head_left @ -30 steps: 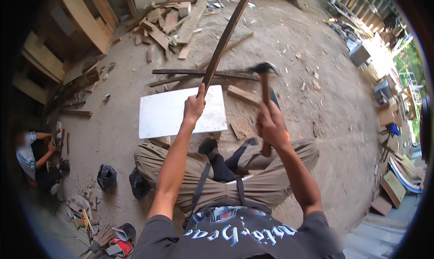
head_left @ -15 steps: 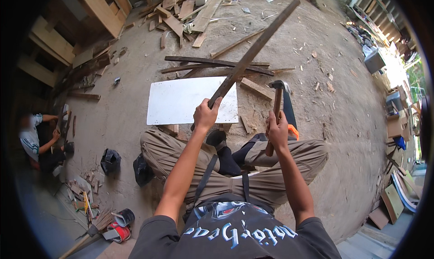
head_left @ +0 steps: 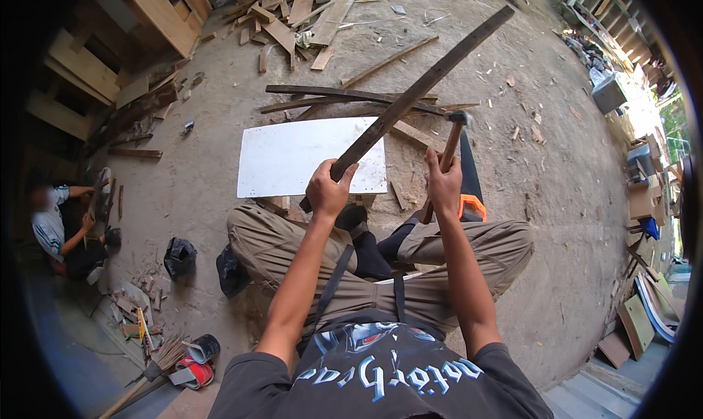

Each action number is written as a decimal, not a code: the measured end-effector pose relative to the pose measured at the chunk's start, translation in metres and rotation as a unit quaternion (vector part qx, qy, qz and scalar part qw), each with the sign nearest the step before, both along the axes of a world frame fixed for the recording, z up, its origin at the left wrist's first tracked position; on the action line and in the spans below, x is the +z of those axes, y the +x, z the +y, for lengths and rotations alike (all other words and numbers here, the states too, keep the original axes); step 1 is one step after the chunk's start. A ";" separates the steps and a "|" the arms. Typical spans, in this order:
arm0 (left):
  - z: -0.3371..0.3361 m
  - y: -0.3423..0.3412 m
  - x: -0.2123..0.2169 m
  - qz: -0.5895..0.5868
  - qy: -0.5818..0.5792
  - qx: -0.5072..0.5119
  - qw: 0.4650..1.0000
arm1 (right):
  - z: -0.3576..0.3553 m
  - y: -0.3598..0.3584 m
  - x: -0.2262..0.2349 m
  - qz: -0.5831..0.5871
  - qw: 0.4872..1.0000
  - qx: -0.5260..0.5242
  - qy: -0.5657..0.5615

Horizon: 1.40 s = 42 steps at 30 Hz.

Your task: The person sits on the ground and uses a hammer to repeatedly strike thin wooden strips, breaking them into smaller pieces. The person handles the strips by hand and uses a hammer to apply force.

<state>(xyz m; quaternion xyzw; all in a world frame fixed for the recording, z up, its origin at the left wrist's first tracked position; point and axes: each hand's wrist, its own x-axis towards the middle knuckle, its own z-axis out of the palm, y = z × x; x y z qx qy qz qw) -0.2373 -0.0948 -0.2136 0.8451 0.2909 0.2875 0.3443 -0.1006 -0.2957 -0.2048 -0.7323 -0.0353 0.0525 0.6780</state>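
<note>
A: Head view, 12 at top, clock read from picture centre. Left hand (head_left: 327,191)?
B: Near centre. Fingers curled round the dark strip (head_left: 426,81) close to its lower end; fingertips hidden underneath. A stub pokes out towards 8, the long part runs tilted up between 1 and 2.
A: Touching the board?
B: Crosses over the white board's (head_left: 293,158) right side in the picture; contact, can't tell. Board lies flat around 10 to 11, just beyond the knees.
A: Right hand (head_left: 444,182)?
B: Towards 3. Fingers closed round the hammer (head_left: 452,142) handle, exact fingertip placement unclear. Head points just past 12 from the hand, butt sticks out below it. Hammer and strip are apart.
A: Around it?
B: Saw (head_left: 471,205) at 3, orange handle nearest the right knee, dark blade pointing to 12. Short plank (head_left: 417,135) between board and hammer head.
A: Further out?
B: Dark battens (head_left: 351,94) crossed on the ground at 12, offcuts (head_left: 299,15) heaped between 11 and 12. Co-worker (head_left: 55,227) seated at 9, well apart. Black bag (head_left: 179,259) between 8 and 9; broom (head_left: 170,353) and red tin (head_left: 196,376) between 7 and 8.
</note>
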 end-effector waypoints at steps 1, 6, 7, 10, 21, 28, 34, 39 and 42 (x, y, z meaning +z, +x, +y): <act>0.002 -0.001 0.006 0.002 0.010 -0.004 1.000 | 0.005 0.006 0.006 -0.004 1.000 -0.013 0.027; 0.015 -0.016 0.026 0.025 0.153 -0.022 0.988 | 0.032 0.040 0.023 0.042 0.977 -0.079 0.196; 0.020 -0.019 0.034 0.038 0.178 -0.029 0.983 | 0.041 0.044 0.028 0.041 0.966 -0.098 0.237; 0.038 -0.029 0.049 0.054 0.230 -0.074 0.969 | 0.052 0.054 0.026 0.076 0.957 -0.159 0.228; 0.089 -0.026 0.042 -0.204 0.121 0.220 0.946 | 0.058 0.074 0.051 0.122 0.918 -0.220 0.308; 0.065 0.041 0.080 -0.503 -0.570 0.012 0.650 | 0.040 0.064 0.046 0.136 0.923 -0.167 0.320; 0.164 0.087 0.212 -0.604 -0.467 -0.111 0.637 | 0.039 0.020 0.056 0.265 0.888 -0.017 0.376; 0.217 0.110 0.385 -0.543 -0.264 -0.297 0.740 | 0.022 -0.029 0.039 0.227 0.936 0.016 0.269; 0.169 0.134 0.462 -0.601 -0.241 -0.232 0.725 | 0.018 -0.028 0.058 0.112 0.965 -0.019 0.235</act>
